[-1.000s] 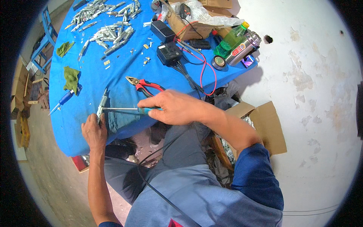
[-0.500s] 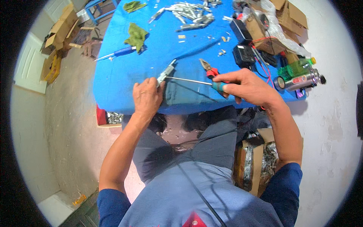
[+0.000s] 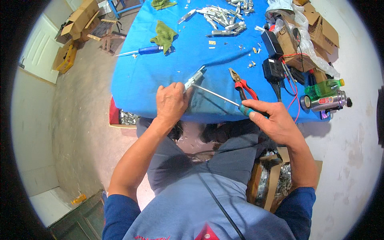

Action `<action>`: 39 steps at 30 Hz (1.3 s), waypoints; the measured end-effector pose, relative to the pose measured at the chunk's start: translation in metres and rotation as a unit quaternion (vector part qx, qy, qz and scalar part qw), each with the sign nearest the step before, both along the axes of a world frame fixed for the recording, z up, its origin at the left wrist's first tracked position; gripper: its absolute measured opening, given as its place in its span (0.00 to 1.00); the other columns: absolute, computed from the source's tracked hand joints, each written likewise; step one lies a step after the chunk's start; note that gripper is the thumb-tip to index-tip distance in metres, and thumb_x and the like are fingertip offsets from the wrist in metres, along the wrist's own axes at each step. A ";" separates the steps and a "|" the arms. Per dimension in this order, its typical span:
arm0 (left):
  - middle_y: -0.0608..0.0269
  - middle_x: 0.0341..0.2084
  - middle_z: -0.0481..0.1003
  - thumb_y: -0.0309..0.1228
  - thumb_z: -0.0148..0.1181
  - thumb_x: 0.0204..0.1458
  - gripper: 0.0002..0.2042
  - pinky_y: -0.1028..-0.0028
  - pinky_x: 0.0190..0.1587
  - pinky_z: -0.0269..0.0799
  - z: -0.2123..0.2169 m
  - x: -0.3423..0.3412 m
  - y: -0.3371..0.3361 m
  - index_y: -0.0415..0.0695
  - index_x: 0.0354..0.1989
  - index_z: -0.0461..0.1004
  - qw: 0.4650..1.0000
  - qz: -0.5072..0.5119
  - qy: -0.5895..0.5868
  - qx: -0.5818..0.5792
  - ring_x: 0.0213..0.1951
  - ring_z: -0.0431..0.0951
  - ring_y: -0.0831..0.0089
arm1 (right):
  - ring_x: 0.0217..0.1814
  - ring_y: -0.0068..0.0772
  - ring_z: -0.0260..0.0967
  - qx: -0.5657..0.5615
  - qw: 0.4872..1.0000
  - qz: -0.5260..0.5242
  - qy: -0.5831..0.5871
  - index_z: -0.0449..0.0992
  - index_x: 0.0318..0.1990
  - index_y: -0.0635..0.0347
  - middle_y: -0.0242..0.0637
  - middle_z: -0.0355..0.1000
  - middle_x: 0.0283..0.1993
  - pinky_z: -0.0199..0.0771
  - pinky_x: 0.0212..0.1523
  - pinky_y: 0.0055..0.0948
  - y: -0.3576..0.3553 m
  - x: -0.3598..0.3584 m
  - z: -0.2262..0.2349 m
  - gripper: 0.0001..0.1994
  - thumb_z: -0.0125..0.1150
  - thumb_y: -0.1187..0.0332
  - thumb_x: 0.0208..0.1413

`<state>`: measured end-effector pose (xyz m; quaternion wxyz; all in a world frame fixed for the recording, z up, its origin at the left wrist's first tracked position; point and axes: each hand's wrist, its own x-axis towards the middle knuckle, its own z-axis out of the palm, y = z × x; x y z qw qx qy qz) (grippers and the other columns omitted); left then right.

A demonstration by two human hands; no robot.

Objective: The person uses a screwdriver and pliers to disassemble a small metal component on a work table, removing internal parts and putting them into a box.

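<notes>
My left hand [image 3: 173, 102] is closed around the near end of a slim grey metal part [image 3: 195, 78], whose far end points up and to the right over the blue-covered table [image 3: 140, 86]. In my right hand [image 3: 274, 120] is the teal handle of a screwdriver [image 3: 216, 95]. Its long shaft slants left, and the tip meets the side of the metal part. Red-handled pliers [image 3: 244, 86] lie just beyond my right hand, jaws open. Farther off, several similar metal parts [image 3: 224, 20] are heaped on the cloth.
A blue-handled screwdriver [image 3: 149, 50] and a green rag [image 3: 164, 35] lie at the left. Black adapters [image 3: 273, 69] with wires, a green bottle [image 3: 324, 89] and a steel flask [image 3: 326, 102] crowd the right edge. Boxes of metal pieces [image 3: 129, 119] stand below the table.
The view has shifted, so the table sits farther right. My right hand has drawn nearer to me, away from the pliers, and the screwdriver slants more steeply. Its tip stays at the metal part.
</notes>
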<state>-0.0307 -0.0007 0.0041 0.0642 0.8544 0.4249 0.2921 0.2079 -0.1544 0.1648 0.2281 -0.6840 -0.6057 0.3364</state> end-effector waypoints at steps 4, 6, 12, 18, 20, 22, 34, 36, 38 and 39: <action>0.54 0.20 0.71 0.39 0.63 0.56 0.16 0.59 0.31 0.61 0.001 0.002 -0.001 0.43 0.23 0.68 1.000 0.001 -0.007 0.001 0.24 0.71 0.52 | 0.40 0.29 0.77 0.051 0.999 -0.010 0.011 0.77 0.53 0.65 0.49 0.80 0.42 0.74 0.45 0.30 -0.003 -0.002 -0.008 0.16 0.59 0.69 0.59; 0.54 0.20 0.71 0.39 0.63 0.56 0.16 0.59 0.31 0.60 0.001 0.003 -0.001 0.43 0.23 0.68 1.000 0.000 -0.008 0.002 0.24 0.71 0.52 | 0.41 0.29 0.76 0.051 0.999 -0.009 0.017 0.77 0.53 0.65 0.50 0.80 0.41 0.74 0.45 0.30 -0.002 -0.001 -0.012 0.16 0.59 0.69 0.60; 0.54 0.20 0.71 0.40 0.63 0.56 0.16 0.59 0.32 0.60 0.003 0.002 -0.002 0.43 0.23 0.68 1.000 0.004 -0.004 -0.008 0.25 0.71 0.51 | 0.42 0.29 0.77 0.012 1.000 -0.011 0.015 0.77 0.53 0.65 0.50 0.80 0.41 0.74 0.46 0.31 0.002 -0.001 -0.006 0.16 0.59 0.69 0.60; 0.54 0.20 0.71 0.39 0.63 0.56 0.16 0.59 0.32 0.60 0.000 0.000 -0.003 0.43 0.23 0.68 1.000 0.004 -0.010 -0.005 0.25 0.71 0.51 | 0.39 0.39 0.78 0.020 1.000 -0.012 -0.020 0.78 0.53 0.63 0.52 0.79 0.38 0.74 0.43 0.34 0.004 -0.007 -0.002 0.16 0.59 0.68 0.59; 0.54 0.21 0.72 0.39 0.63 0.56 0.16 0.59 0.32 0.60 0.000 0.000 -0.002 0.43 0.23 0.68 1.000 0.004 -0.010 -0.002 0.25 0.71 0.51 | 0.38 0.44 0.78 0.016 0.999 -0.007 -0.039 0.78 0.52 0.62 0.53 0.78 0.37 0.74 0.42 0.35 0.006 -0.009 0.004 0.16 0.59 0.67 0.58; 0.53 0.21 0.72 0.39 0.63 0.56 0.16 0.58 0.32 0.61 -0.001 0.002 -0.002 0.43 0.24 0.69 1.000 -0.001 -0.008 0.002 0.25 0.72 0.50 | 0.37 0.49 0.78 0.010 0.998 -0.001 -0.063 0.79 0.51 0.61 0.54 0.77 0.36 0.74 0.40 0.37 0.008 -0.010 0.010 0.16 0.58 0.67 0.57; 0.49 0.23 0.72 0.39 0.59 0.60 0.17 0.58 0.34 0.61 -0.009 0.003 0.002 0.41 0.23 0.67 0.999 0.010 0.027 0.033 0.27 0.72 0.48 | 0.35 0.59 0.73 0.053 0.990 0.070 -0.111 0.78 0.51 0.55 0.53 0.76 0.32 0.72 0.36 0.47 0.009 0.004 0.005 0.16 0.56 0.66 0.57; 0.49 0.23 0.72 0.39 0.59 0.60 0.18 0.58 0.34 0.61 -0.009 0.006 0.002 0.41 0.23 0.67 0.999 0.013 0.033 0.037 0.27 0.71 0.48 | 0.34 0.59 0.73 0.063 0.986 0.077 -0.135 0.77 0.46 0.55 0.53 0.74 0.29 0.70 0.35 0.52 0.008 0.003 0.006 0.12 0.54 0.66 0.56; 0.48 0.23 0.72 0.40 0.58 0.60 0.18 0.59 0.33 0.60 -0.008 0.005 0.001 0.40 0.23 0.67 0.999 0.014 0.033 0.034 0.27 0.71 0.48 | 0.33 0.60 0.72 0.086 0.977 0.095 -0.171 0.76 0.42 0.56 0.52 0.73 0.28 0.69 0.35 0.54 0.013 -0.001 0.000 0.10 0.54 0.67 0.55; 0.48 0.23 0.72 0.40 0.58 0.60 0.18 0.59 0.33 0.61 -0.008 0.004 0.000 0.40 0.23 0.67 0.999 0.019 0.038 0.032 0.27 0.71 0.48 | 0.33 0.60 0.73 0.086 0.975 0.096 -0.181 0.76 0.41 0.57 0.53 0.73 0.28 0.70 0.35 0.55 0.016 -0.005 0.000 0.10 0.54 0.67 0.54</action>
